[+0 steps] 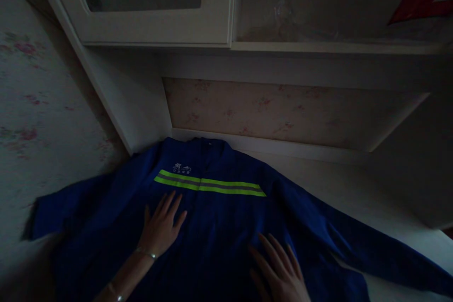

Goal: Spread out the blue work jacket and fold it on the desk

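A dim alcove with floral wallpaper (283, 113) and a white cabinet (148, 33) above holds a white surface (382, 198). A blue jacket (219, 226) lies spread on it. The left hand (161, 229) and right hand (279, 269) press flat, fingers spread, holding nothing. The frame cuts off the jacket's hem.

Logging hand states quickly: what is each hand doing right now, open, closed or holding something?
Left hand: open, palm flat on the blue work jacket, holding nothing.
Right hand: open, fingers spread flat on the jacket, holding nothing.
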Tool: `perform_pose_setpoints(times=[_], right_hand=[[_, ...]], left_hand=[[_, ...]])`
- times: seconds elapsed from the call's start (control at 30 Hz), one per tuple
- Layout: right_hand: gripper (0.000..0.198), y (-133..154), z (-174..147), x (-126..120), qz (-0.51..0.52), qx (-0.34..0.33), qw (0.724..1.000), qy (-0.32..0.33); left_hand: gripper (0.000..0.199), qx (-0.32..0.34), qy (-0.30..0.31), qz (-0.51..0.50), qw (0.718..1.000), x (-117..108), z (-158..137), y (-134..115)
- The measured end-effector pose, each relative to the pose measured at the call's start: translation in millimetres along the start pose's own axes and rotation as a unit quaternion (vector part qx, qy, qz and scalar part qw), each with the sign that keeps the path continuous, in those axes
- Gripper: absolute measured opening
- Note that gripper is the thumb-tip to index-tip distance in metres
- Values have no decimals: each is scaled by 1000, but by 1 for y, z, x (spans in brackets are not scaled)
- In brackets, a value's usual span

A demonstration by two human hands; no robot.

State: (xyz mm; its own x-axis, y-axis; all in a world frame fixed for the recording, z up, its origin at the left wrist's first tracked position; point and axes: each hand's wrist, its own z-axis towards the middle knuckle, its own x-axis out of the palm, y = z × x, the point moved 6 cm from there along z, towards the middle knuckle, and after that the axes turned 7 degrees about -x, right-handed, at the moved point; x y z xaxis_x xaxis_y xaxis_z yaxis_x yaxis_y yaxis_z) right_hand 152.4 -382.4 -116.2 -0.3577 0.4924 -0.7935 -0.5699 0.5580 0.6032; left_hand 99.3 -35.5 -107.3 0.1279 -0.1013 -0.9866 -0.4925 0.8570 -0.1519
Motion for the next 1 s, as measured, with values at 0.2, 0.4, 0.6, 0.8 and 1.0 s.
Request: perform_pose_setpoints(times=[0.2, 0.4, 0.6, 0.8, 1.0], right_hand=[[45, 32, 78, 48, -125, -42, 985, 114], [40, 32, 118, 46, -98, -54, 992, 65], [41, 37, 131, 46, -83, -70, 993, 36], [34, 38, 124, 25, -12, -79, 995, 57], [31, 20, 78, -8, 129, -84, 988, 16]], left_hand=[[61, -12, 71, 4, 997, 36, 61, 16], [60, -11, 69, 11, 998, 40, 110, 31], [58, -4, 51, 21, 999, 33, 127, 31], [47, 5, -42, 30, 999, -16, 94, -7], [43, 17, 4, -137, 990, -10, -8, -76]])
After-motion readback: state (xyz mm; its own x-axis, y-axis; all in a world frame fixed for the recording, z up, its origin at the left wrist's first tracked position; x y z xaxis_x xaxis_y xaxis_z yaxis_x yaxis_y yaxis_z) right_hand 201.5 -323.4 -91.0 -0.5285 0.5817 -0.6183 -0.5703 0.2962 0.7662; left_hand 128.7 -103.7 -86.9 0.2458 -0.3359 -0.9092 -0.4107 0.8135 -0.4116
